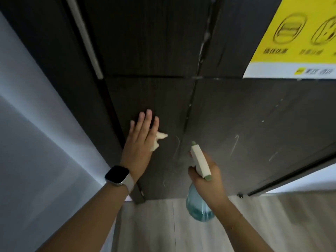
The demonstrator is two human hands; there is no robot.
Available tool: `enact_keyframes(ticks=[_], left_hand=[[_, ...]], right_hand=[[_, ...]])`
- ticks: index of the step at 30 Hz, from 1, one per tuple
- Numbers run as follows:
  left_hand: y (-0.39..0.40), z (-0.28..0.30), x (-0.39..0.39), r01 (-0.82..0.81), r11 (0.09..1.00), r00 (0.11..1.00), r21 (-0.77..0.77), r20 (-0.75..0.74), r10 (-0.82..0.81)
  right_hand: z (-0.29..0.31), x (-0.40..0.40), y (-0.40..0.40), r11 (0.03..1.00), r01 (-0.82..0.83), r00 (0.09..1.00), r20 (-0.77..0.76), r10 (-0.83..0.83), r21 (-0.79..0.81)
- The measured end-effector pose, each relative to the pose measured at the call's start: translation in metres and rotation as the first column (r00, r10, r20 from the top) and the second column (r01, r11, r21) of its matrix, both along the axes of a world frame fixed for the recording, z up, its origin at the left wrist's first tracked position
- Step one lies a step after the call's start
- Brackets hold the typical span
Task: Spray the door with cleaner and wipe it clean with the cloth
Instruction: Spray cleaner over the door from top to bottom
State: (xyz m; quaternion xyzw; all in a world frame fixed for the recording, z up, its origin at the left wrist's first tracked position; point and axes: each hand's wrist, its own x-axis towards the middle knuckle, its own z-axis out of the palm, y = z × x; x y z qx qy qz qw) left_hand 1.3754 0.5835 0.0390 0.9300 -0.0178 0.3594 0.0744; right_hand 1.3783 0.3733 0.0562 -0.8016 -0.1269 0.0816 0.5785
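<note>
The wiping step is in hand. The left hand (141, 138), fingers straight, presses a pale cloth (157, 140) flat against the lower panel of the dark wood-grain door (236, 115); a corner of the cloth shows at the hand's 3 o'clock side. The right hand (209, 176) is clenched round the neck of the spray bottle (199, 197), nozzle aimed at the door, held just clear of the surface at about 4 o'clock from the cloth. Whether the trigger is pulled cannot be told. Pale streaks and specks remain on the panel toward 3 o'clock of the bottle. A smartwatch (118, 175) sits on the left wrist; a yellow poster (294, 37) hangs at upper right.

In my judgement, the next move calls for carrying the cloth rightward across the streaked area, spraying again there if dry.
</note>
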Motion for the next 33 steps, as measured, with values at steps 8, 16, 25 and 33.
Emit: enact_keyframes(ticks=[8,16,25,33], left_hand=[[0.018,-0.049,0.032,0.052,0.995,0.927,0.086,0.365,-0.08],[0.023,-0.054,0.036,0.077,0.98,0.878,0.183,0.453,-0.154],[0.02,-0.052,0.023,0.094,0.987,0.924,0.129,0.357,-0.135],[0.033,-0.076,0.015,0.05,0.988,0.944,0.147,0.317,-0.095]], right_hand=[[-0.079,0.023,0.016,0.985,0.002,0.907,0.414,-0.074,0.171],[-0.103,0.004,0.019,0.966,-0.041,0.757,0.639,-0.138,0.257],[-0.09,0.0,0.011,0.964,0.029,0.747,0.635,-0.196,0.263],[-0.125,-0.001,0.011,0.988,-0.012,0.809,0.583,-0.081,0.154]])
